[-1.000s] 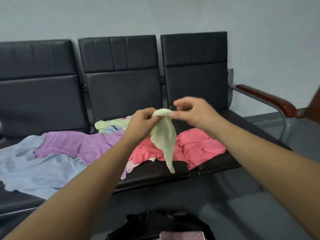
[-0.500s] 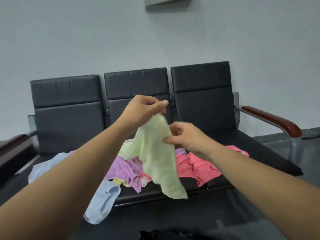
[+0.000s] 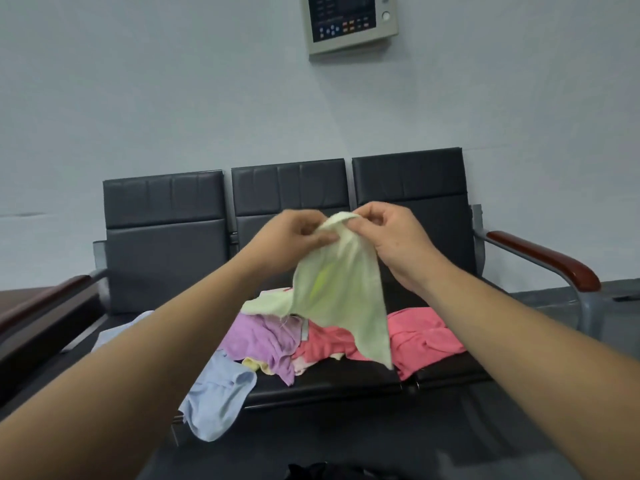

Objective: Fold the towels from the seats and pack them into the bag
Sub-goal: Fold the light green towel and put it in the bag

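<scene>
- Bottom centre of the frame: only a dark sliver of the black bag point(image 3: 320, 472) shows at the lower edge. What it holds cannot be told.
- Centre: the left hand point(image 3: 294, 237) and the right hand point(image 3: 391, 240) are raised close together. The fingers of both are curled, pinching the top edge of a pale green towel point(image 3: 341, 289).
- That towel hangs in the air in front of the bench, narrowing to a point at its lower right, and is not in the bag.
- Behind it, a bench of three black seats point(image 3: 162, 258) stands against the wall and carries the other towels in an unfolded heap.
- A second green towel point(image 3: 265, 304) lies on top of the heap, with a purple towel point(image 3: 259, 341) under it.
- A pink towel point(image 3: 426, 336) spreads over the middle and right seats.
- Lower left: a blue towel point(image 3: 218, 400) droops over the front edge of the bench.
- The hanging towel and both forearms hide part of the heap and of the middle backrest.
- A wood-topped right armrest point(image 3: 550, 263) and left armrest point(image 3: 41, 301) close off the bench ends.
- Top centre: a wall panel point(image 3: 351, 22) with buttons is fixed above the seats.
</scene>
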